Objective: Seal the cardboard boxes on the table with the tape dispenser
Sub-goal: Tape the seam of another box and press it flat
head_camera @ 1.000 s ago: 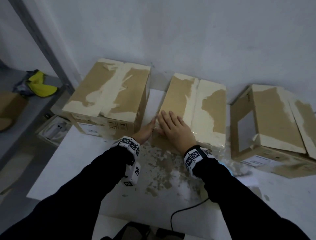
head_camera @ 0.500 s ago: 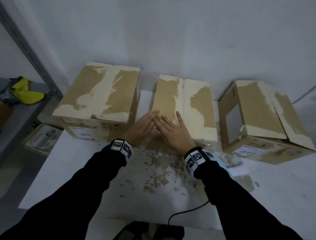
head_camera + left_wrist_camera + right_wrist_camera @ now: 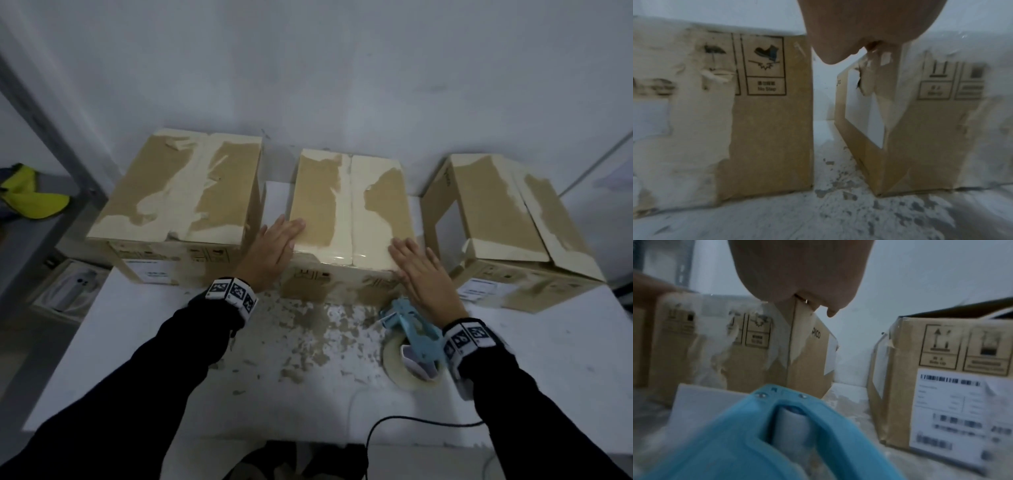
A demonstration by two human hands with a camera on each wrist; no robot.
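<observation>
— Three cardboard boxes on the tabletop [image 3: 130,329]?

— Yes: the left box [image 3: 178,195], the middle box [image 3: 349,212] and the right box [image 3: 500,212], whose top flap stands ajar.

— The hands?

— The left hand [image 3: 270,250] lies flat on the middle box's near left corner, its grip spread. The right hand [image 3: 424,277] rests on the near right corner, fingers straight, pinching nothing.

— The tape dispenser [image 3: 411,325]?

— Blue, lying on the tabletop under the right wrist, just in front of the middle box.

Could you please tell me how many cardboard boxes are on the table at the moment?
3: left box by the shelf, middle box under both hands, right box with a loose flap. None seems hidden.
</observation>
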